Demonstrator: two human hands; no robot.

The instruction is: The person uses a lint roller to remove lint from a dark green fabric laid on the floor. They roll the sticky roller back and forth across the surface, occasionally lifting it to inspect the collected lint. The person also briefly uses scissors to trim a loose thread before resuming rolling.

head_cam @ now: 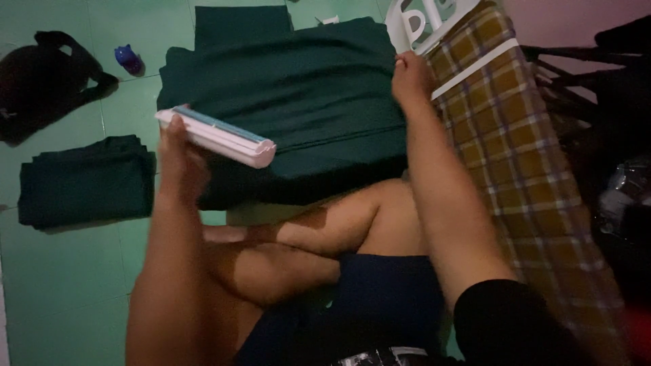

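**Long pale tool held over dark green cloth**

The left hand is closed around the near end of a long pale pink tool with a light blue strip along its top. The grip sits at the tool's left end; the rest of the bar runs free to the right and slightly toward the person, so its long axis lies across the view, tilted down at the right tip. What kind of tool it is cannot be told from this view.

The right hand reaches further out, fingers curled at the far right edge of the dark green cloth. It appears to pinch or press that edge, though the dim light leaves the exact hold unclear.

The cloth lies spread on the floor directly ahead of the crossed legs, between the two hands. The tool hovers over its left near portion, so the left hand is the nearer one to the cloth's middle, and the free tip points toward the right hand across the fabric.

Further out, a folded dark green stack rests on the green tiled floor to the left, well apart from the cloth. A yellow plaid fabric runs down the right side, just beside the right arm, with a white plastic chair above it.
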